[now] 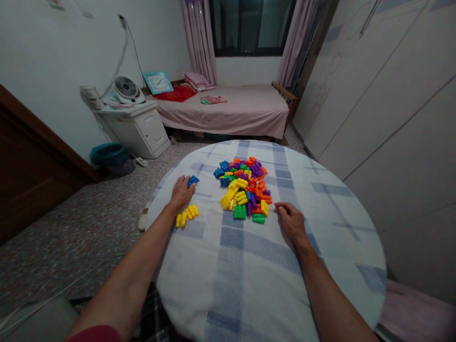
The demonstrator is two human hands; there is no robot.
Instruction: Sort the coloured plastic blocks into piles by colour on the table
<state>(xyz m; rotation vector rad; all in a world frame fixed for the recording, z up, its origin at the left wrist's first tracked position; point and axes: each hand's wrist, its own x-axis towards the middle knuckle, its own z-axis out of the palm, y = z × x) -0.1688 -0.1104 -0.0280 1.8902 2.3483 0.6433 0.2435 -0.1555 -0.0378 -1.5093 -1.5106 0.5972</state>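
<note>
A heap of small plastic blocks (245, 187) in blue, yellow, orange, purple and green lies in the middle of the round table (331, 223), which has a blue-checked white cloth. My left hand (181, 192) rests near the table's left edge with its fingers closed on a blue block (193, 180). A short row of yellow blocks (187, 215) lies just below that hand. My right hand (291, 219) lies on the cloth just right of the heap, fingers curled loosely, holding nothing I can see. Green blocks (240, 212) sit at the heap's near edge.
A bed (231, 111) with a pink cover stands beyond the table under a dark window. A white cabinet (137, 128) with a small fan (126, 89) is at the left wall, a teal bin (109, 156) beside it. White wardrobes (384, 104) line the right side.
</note>
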